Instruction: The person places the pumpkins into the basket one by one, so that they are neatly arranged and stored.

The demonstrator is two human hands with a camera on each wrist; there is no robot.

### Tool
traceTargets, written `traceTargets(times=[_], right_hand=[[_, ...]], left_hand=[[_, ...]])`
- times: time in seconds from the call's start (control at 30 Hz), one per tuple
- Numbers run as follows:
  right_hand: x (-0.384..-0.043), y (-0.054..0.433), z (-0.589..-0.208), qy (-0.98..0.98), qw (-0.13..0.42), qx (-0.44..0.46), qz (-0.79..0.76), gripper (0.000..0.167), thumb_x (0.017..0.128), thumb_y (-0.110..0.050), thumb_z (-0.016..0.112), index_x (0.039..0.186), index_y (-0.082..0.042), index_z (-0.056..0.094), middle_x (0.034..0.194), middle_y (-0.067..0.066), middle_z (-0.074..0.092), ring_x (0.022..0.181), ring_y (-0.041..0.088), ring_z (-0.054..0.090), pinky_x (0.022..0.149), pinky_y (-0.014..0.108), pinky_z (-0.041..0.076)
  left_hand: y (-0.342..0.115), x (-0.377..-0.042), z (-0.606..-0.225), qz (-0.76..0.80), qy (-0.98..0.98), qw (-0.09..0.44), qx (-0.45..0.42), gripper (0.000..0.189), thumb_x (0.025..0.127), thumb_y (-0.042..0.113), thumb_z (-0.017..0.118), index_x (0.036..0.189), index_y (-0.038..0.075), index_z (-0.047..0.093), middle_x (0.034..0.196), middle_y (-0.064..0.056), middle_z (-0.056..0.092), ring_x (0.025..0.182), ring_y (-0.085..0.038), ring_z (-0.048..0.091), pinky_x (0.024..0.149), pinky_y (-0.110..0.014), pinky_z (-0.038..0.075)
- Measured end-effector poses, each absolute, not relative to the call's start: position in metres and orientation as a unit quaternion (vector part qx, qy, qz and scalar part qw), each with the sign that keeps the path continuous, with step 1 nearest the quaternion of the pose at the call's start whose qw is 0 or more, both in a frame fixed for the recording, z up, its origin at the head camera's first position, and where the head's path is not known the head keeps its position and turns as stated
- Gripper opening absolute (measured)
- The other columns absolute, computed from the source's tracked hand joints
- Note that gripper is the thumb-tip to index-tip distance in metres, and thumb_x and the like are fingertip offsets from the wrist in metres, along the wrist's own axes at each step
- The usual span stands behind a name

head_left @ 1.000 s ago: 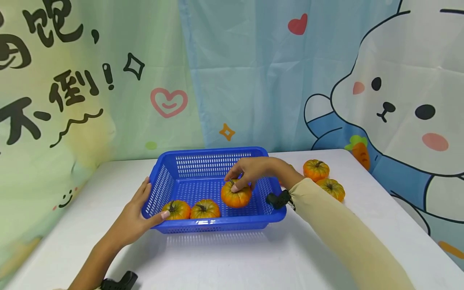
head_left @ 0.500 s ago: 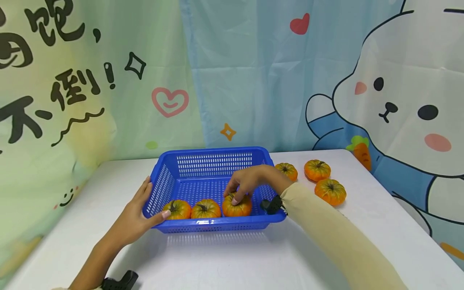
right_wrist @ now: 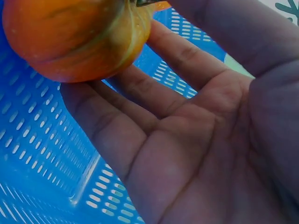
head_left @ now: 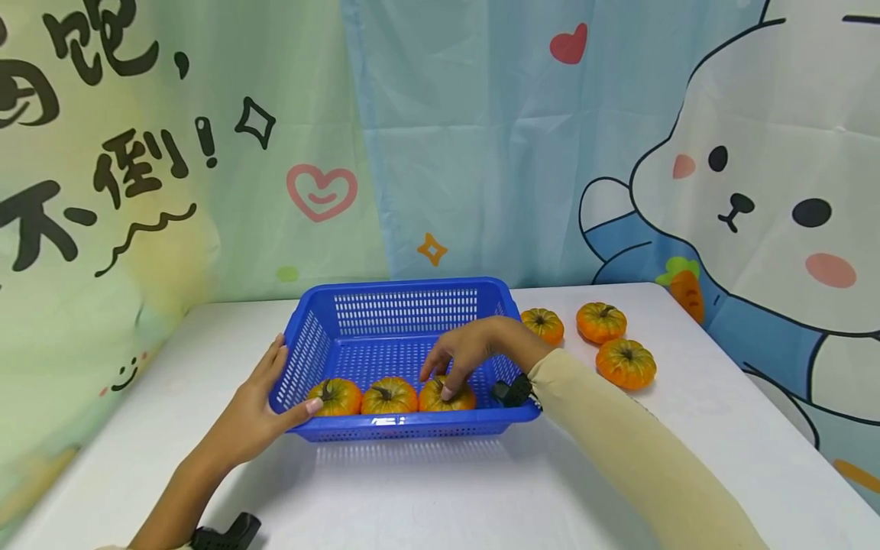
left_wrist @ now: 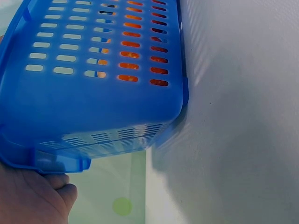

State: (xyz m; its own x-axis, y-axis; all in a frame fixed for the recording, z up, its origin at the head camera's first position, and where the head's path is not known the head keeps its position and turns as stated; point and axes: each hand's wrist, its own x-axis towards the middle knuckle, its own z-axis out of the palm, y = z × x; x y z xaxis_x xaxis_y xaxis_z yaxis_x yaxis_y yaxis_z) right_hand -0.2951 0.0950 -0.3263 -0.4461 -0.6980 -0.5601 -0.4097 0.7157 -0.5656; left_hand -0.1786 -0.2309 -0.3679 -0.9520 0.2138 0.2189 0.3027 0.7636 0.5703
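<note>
Right now, your right hand (head_left: 467,347) reaches down into the blue basket (head_left: 412,422), spread loosely over the right-hand pumpkin (head_left: 460,399) of a row of three. Your thumb rests on top of that pumpkin near its stem, and your fingers stand apart at its far-left side. The right wrist view shows them fairly straight, the pumpkin against their ends and the tips hidden behind it; you can't tell from this how hard they press.

Your left hand (head_left: 257,412) holds the basket at its near-left corner, thumb hooked over the rim and fingers along the outside of the left wall. In the left wrist view, part of that hand shows just under the rim, and orange shows through the slots.

Beside your thumb lies the left-hand pumpkin (head_left: 341,400), with the middle pumpkin (head_left: 392,399) between it and the one under your right hand. All three sit along the near wall, their lower parts hidden by the rim.

The basket stands on a white table (head_left: 412,489). To its right you have three more pumpkins: one just beside the wall (head_left: 542,327), one farther right (head_left: 601,323), and one nearer you (head_left: 626,364). Behind hangs a printed curtain (head_left: 440,176).
</note>
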Motion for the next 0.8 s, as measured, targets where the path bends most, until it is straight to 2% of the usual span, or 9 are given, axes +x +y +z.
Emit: traceTargets(times=[0.2,0.37,0.7,0.8], right_hand=[[-0.295,0.095,-0.327,0.830,0.403,-0.339,-0.185,0.052,0.088,-0.024,0.073,0.138,-0.020,0.056,0.139,0.004,0.053,0.130,0.020,0.047,0.103,0.038,0.043],[-0.296,0.101,-0.327,0.834,0.376,-0.336,-0.225,0.057,0.089,-0.032,0.071,0.140,-0.015,0.053,0.137,0.004,0.056,0.128,0.022,0.049,0.102,0.039,0.044],[-0.302,0.117,-0.312,0.855,0.289,-0.322,-0.286,0.043,0.096,-0.034,0.062,0.135,-0.017,0.059,0.130,0.002,0.060,0.118,0.018,0.057,0.098,0.038,0.047],[-0.302,0.123,-0.307,0.857,0.264,-0.315,-0.310,0.041,0.097,-0.033,0.060,0.135,-0.016,0.059,0.131,0.005,0.060,0.116,0.019,0.059,0.096,0.038,0.049]], left_hand=[[-0.232,-0.180,-0.370,-0.315,-0.936,0.072,-0.138,0.099,0.085,0.049,0.067,0.152,-0.005,0.017,0.162,-0.015,0.005,0.141,-0.049,0.017,0.100,-0.068,0.028],[-0.232,-0.180,-0.370,-0.319,-0.935,0.072,-0.140,0.099,0.085,0.048,0.067,0.152,-0.005,0.017,0.162,-0.014,0.005,0.142,-0.048,0.016,0.101,-0.068,0.027],[-0.232,-0.179,-0.369,-0.319,-0.934,0.073,-0.143,0.099,0.085,0.048,0.067,0.152,-0.006,0.017,0.162,-0.014,0.005,0.141,-0.048,0.016,0.101,-0.068,0.027],[-0.233,-0.180,-0.370,-0.319,-0.934,0.072,-0.142,0.099,0.086,0.048,0.067,0.152,-0.005,0.017,0.162,-0.014,0.004,0.142,-0.048,0.016,0.101,-0.068,0.027]])
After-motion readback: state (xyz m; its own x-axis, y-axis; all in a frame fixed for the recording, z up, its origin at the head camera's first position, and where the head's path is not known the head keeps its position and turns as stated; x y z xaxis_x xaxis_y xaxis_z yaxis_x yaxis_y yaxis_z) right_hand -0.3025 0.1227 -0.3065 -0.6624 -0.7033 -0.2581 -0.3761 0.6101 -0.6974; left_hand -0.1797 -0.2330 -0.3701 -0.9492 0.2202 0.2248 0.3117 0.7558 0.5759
